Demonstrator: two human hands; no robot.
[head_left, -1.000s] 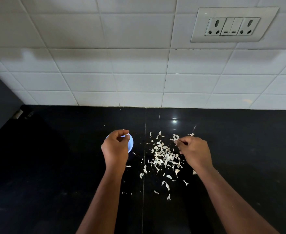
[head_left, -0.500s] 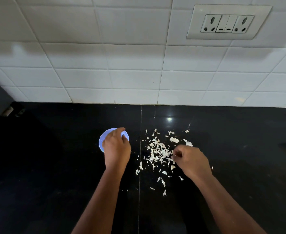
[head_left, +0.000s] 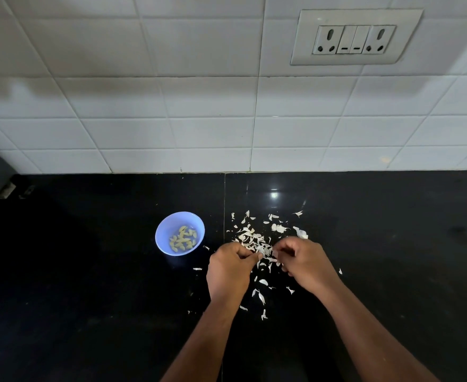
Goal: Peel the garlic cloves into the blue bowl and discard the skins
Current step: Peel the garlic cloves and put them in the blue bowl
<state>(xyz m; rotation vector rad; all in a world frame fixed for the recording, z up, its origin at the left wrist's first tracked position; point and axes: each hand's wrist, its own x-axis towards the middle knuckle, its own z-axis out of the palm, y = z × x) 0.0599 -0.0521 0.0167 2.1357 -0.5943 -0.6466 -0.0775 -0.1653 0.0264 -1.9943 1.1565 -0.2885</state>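
Note:
The blue bowl [head_left: 162,235] stands on the black counter and holds several peeled, yellowish garlic cloves [head_left: 183,237]. To its right lies a scatter of white garlic skins [head_left: 250,236]. My left hand [head_left: 228,270] and my right hand [head_left: 305,264] meet over the near side of that scatter, fingers curled and fingertips nearly touching. They pinch a small pale garlic clove between them, mostly hidden by the fingers. Two larger pale pieces [head_left: 300,232] lie just beyond my right hand.
The black counter [head_left: 88,271] runs to a white tiled wall [head_left: 199,119] with a socket plate [head_left: 355,37] at the upper right. A seam in the counter [head_left: 224,202] passes between bowl and skins. Stray skin flakes [head_left: 262,299] lie between my forearms.
My left hand left the bowl and moved right to the skins, uncovering the cloves inside. My right hand drew back toward me to meet it. The view shifted slightly.

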